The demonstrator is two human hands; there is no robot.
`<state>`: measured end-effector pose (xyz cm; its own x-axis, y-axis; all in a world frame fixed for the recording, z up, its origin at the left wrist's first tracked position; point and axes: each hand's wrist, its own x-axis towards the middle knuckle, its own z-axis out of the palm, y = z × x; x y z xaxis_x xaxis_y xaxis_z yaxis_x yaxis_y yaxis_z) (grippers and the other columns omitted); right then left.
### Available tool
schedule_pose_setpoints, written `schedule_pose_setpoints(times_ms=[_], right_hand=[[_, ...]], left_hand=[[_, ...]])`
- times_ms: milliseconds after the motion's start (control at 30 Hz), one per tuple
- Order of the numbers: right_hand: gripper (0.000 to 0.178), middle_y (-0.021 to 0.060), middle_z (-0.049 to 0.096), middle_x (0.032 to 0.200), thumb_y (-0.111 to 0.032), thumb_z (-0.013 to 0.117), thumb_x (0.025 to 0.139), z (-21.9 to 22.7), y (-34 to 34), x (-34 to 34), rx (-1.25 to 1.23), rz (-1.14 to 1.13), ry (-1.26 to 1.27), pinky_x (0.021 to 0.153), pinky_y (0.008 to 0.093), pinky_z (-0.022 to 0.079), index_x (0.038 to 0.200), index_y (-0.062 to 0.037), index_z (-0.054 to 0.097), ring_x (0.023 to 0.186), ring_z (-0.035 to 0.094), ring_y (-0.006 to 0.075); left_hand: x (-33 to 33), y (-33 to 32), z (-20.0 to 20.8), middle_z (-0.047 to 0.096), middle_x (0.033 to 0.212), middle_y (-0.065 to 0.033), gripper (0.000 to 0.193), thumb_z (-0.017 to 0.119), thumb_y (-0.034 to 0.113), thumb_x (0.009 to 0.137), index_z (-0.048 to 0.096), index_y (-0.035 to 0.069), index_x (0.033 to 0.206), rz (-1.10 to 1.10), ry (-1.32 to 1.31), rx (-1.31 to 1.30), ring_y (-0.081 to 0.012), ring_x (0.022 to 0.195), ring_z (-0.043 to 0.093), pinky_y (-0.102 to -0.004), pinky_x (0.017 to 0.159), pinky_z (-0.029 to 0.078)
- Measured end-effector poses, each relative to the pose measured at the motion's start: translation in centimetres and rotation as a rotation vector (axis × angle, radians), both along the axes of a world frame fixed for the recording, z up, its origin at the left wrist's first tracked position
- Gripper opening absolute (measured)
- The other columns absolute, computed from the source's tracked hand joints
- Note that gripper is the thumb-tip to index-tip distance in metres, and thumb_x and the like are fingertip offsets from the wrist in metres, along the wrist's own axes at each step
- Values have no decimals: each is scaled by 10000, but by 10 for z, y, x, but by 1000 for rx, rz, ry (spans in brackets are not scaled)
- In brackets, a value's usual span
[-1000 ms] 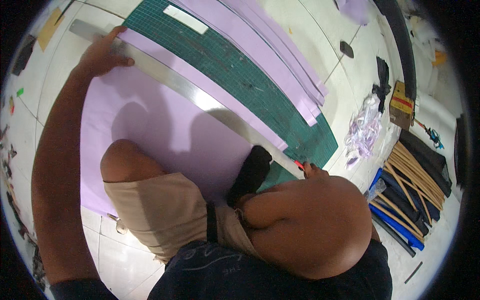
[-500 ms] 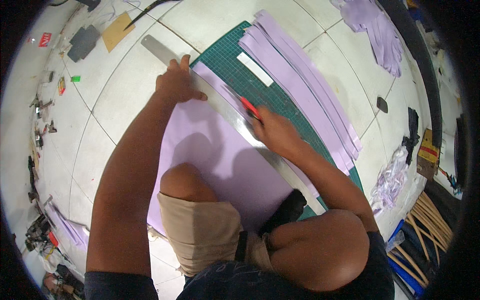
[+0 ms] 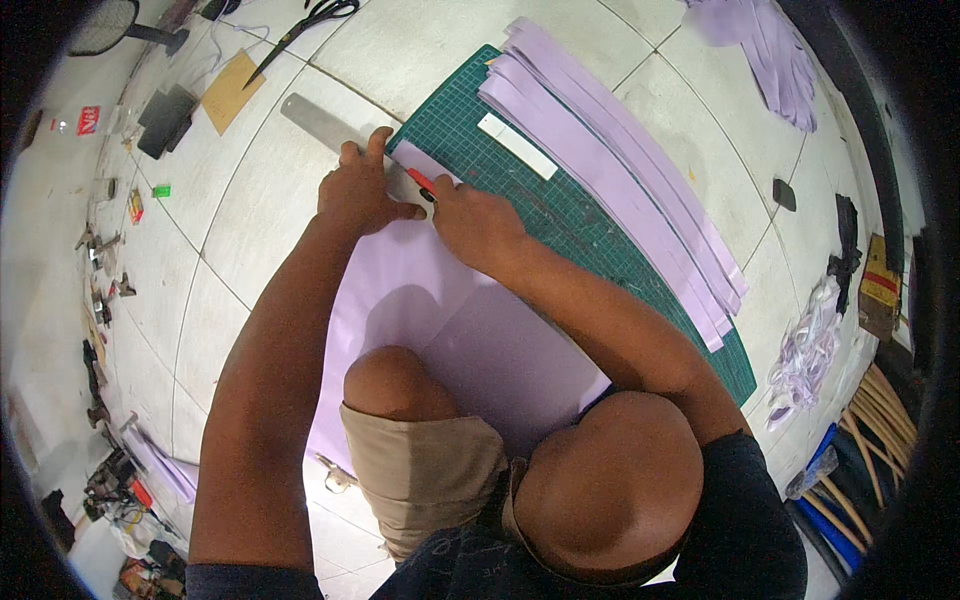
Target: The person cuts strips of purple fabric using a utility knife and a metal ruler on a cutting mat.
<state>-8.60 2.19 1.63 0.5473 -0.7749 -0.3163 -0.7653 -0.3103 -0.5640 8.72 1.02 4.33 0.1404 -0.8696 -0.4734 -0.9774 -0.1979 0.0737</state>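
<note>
My left hand (image 3: 358, 192) presses down with spread fingers on a long metal ruler (image 3: 318, 117), whose far end sticks out over the tiles. Closed round a red utility knife (image 3: 421, 182), my right hand (image 3: 478, 222) is just right of my left, near the ruler's edge. The blade's tip is too small to make out. Lilac fabric (image 3: 400, 300) spreads under my hands and knees, partly over a green cutting mat (image 3: 620, 245). A narrow lilac edge (image 3: 425, 160) shows beyond the ruler. My right forearm hides the rest of the ruler.
Cut lilac strips (image 3: 610, 180) lie stacked along the mat's right side, beside a short white ruler (image 3: 517, 146). Black scissors (image 3: 300, 35) and tan card (image 3: 232, 92) rest at far left. More lilac fabric (image 3: 765, 60) is at far right; wooden sticks (image 3: 880, 415) are at right.
My right hand has moved the utility knife up and left along the ruler, close to my left hand. My left hand stays on the ruler. My right knee has shifted and the view has moved slightly.
</note>
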Motion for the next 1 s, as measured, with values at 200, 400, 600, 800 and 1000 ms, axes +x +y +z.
schedule_pose_setpoints(times_ms=[200,400,600,800,1000], right_hand=[[199,252,694,853,-124,467,940,11,-7,1,-76,25,-124,716,513,568,1052,21,543,808,708,412],[216,255,695,871,-122,456,946,25,-2,-22,38,83,-54,725,529,557,1105,-1,537,816,705,413],[305,260,697,930,-152,464,963,42,48,-114,222,81,202,760,549,541,1248,-47,501,878,697,428],[324,275,689,916,-145,454,977,72,123,-226,481,21,429,733,567,538,1297,-96,435,877,698,428],[246,246,679,974,-147,458,980,67,234,-363,516,5,719,704,545,563,1212,-107,386,878,690,453]], left_hand=[[1,2,-2,493,1268,-234,1017,921,489,602,409,315,1464,-111,-6,-7,-396,1068,647,-442,878,574],[-2,-4,2,480,1305,-229,1031,912,513,608,394,327,1480,-97,-77,71,-370,1107,637,-443,906,566],[-1,-4,-10,479,1322,-301,1032,920,441,613,384,283,1481,-162,-40,-17,-400,1082,646,-458,909,569],[17,-4,-31,538,1267,-310,1028,907,408,636,355,251,1489,-215,35,-59,-445,1069,632,-480,935,550],[18,-2,-27,544,1280,-303,983,894,311,677,341,284,1489,-150,101,-48,-435,1122,613,-466,966,526]])
